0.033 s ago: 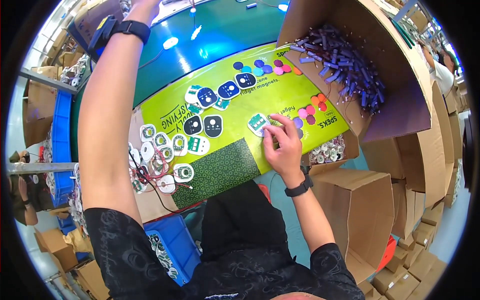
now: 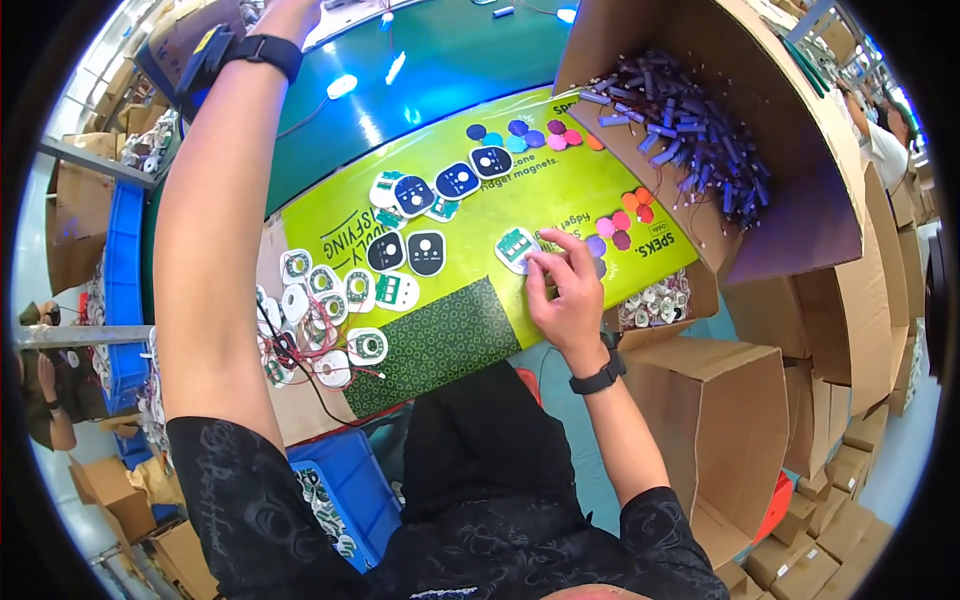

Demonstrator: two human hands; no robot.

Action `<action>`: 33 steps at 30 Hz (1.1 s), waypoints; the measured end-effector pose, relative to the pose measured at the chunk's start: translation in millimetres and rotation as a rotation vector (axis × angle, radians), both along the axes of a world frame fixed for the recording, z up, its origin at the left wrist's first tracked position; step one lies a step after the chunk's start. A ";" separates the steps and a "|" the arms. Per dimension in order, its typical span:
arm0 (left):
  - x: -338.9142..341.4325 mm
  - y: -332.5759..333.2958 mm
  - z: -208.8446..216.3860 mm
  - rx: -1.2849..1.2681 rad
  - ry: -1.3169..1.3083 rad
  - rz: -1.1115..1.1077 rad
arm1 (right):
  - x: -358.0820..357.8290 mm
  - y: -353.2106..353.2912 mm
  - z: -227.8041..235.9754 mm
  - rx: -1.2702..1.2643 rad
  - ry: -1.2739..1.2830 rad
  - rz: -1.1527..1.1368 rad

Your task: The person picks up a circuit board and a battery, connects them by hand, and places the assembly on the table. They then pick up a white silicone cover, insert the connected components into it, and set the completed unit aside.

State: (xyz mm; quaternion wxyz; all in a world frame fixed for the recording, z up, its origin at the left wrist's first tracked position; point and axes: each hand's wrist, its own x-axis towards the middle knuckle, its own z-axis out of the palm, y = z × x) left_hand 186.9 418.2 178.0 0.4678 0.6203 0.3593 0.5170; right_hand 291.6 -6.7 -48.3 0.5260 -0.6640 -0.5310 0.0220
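My left arm stretches far forward, and my left hand is mostly cut off by the top edge, its fingers out of sight. My right hand is closed, its fingertips at the right edge of a white plastic module with a green circuit board lying on the yellow-green mat. Left of it lie two black rounded faceplates and a white module with a green board. Farther back are several dark blue faceplates, some beside or over green-board modules.
White ring-shaped parts with red wires are heaped at the mat's left. A tilted cardboard box of purple cylinders with wires stands at the right. An open cardboard box is nearer me. A blue bin sits below the table's left edge.
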 end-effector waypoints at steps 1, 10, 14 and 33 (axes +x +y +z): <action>10.1 -6.7 3.2 -0.009 0.070 0.047 | 1.9 -0.7 -1.3 -0.003 -0.009 -0.002; -18.9 58.8 -65.9 -0.019 0.005 0.055 | -2.1 1.3 2.4 0.017 -0.031 0.006; -16.2 39.1 -102.4 -0.115 0.101 0.267 | 5.1 -2.5 1.5 -0.019 -0.009 -0.006; -53.0 -21.0 -100.0 -0.163 0.107 0.120 | -0.4 -0.5 1.2 0.002 -0.064 -0.007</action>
